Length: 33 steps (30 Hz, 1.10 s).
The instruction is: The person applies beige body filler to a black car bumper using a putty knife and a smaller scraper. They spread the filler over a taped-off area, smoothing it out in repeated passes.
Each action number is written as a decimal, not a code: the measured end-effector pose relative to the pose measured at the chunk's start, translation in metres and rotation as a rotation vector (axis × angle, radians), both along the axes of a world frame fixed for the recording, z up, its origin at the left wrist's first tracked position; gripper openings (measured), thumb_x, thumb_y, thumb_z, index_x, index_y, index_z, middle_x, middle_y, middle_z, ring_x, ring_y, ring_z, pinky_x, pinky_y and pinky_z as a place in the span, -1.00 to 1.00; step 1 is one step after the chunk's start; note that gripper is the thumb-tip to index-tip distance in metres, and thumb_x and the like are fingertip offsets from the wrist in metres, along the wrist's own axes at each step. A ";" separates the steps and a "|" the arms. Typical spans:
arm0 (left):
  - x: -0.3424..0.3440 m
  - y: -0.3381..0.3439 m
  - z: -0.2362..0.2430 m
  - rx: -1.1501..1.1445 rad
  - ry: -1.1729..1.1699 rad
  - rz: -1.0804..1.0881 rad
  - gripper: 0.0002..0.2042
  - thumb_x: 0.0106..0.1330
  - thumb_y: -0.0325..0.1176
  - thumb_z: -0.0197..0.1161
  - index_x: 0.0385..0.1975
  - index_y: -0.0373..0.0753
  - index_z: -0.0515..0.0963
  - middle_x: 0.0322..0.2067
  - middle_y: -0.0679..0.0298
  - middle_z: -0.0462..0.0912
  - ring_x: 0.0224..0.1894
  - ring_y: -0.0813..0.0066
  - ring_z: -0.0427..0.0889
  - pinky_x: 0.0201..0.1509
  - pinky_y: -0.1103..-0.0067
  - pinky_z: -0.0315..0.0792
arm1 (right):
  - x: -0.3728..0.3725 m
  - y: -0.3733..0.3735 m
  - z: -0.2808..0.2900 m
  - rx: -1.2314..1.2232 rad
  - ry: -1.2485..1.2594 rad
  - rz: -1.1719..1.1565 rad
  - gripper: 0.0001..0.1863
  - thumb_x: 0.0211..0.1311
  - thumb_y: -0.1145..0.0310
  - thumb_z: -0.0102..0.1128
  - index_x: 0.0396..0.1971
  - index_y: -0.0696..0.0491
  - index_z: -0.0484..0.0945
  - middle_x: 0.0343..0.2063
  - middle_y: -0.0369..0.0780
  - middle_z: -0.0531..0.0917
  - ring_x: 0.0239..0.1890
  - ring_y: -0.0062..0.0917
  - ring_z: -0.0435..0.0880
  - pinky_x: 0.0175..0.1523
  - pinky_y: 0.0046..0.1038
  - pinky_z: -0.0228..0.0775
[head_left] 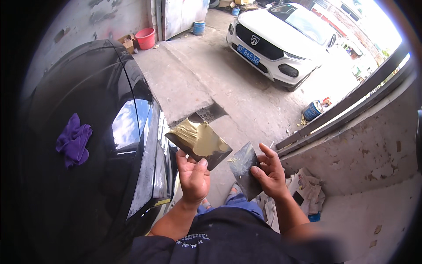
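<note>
My left hand (193, 176) grips a dark flat plate by its near edge, thumb on top. Over much of that plate lies yellowish body filler (200, 137), smeared thick. In my right hand (271, 174) is a thin grey spreader (245, 169), pinched between thumb and fingers, with small yellow smears on its face. Plate and spreader are held side by side with a small gap between them. To the left stands a black car (83, 189), its panel beside the lamp dull and grey. A purple cloth (74, 140) lies crumpled on the car's dark surface.
A white car (281, 42) stands ahead at the right. A red bucket (145, 38) and a blue can (199, 28) are by the far wall. Another blue can (312, 110) sits near the low wall (360, 141) on the right. Papers (307, 189) are heaped beside my legs. The floor has a pit (211, 113).
</note>
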<state>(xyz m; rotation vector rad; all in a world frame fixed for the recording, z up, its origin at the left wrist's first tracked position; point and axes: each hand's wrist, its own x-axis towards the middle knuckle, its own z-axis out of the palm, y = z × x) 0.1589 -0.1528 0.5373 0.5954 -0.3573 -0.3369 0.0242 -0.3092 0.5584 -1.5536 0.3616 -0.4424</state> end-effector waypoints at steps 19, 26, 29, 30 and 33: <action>-0.004 -0.020 -0.004 0.012 -0.254 0.020 -0.42 0.19 -0.70 -0.13 0.27 -0.20 0.10 0.16 0.07 0.37 0.22 0.33 0.35 0.29 0.41 0.21 | 0.023 -0.011 0.004 -0.201 -0.078 0.123 -0.31 0.21 0.62 0.15 0.32 0.09 0.09 0.24 -0.11 0.36 0.27 -0.51 0.32 0.11 -0.51 0.38; 0.003 -0.051 -0.005 0.120 -0.335 -0.179 -0.43 0.22 -0.68 -0.10 0.29 -0.22 0.11 0.13 0.10 0.43 0.18 0.35 0.41 0.29 0.44 0.22 | 0.012 -0.068 0.006 -0.293 -0.012 0.135 -0.33 0.18 0.63 0.17 0.29 0.04 0.17 0.19 -0.17 0.43 0.21 -0.59 0.37 0.14 -0.47 0.36; -0.001 -0.073 -0.005 0.178 -0.204 -0.266 -0.43 0.22 -0.69 -0.10 0.29 -0.21 0.12 0.14 0.10 0.42 0.19 0.34 0.41 0.29 0.42 0.23 | 0.009 -0.101 -0.005 -0.225 -0.114 0.141 -0.36 0.17 0.62 0.19 0.27 0.04 0.22 0.17 -0.22 0.46 0.21 -0.60 0.38 0.16 -0.48 0.32; -0.004 -0.083 -0.004 0.183 -0.178 -0.280 -0.43 0.22 -0.69 -0.10 0.29 -0.21 0.12 0.14 0.10 0.42 0.20 0.33 0.41 0.29 0.41 0.24 | 0.006 -0.112 -0.002 -0.261 -0.096 0.141 -0.36 0.17 0.61 0.19 0.26 0.04 0.23 0.17 -0.22 0.46 0.21 -0.59 0.38 0.17 -0.48 0.31; -0.009 -0.125 0.007 0.144 -0.155 -0.246 -0.45 0.24 -0.68 -0.10 0.28 -0.21 0.13 0.12 0.10 0.44 0.14 0.40 0.43 0.21 0.47 0.27 | -0.003 -0.153 0.001 -0.316 -0.018 0.125 -0.40 0.17 0.62 0.18 0.23 0.05 0.28 0.16 -0.25 0.48 0.23 -0.55 0.38 0.19 -0.47 0.29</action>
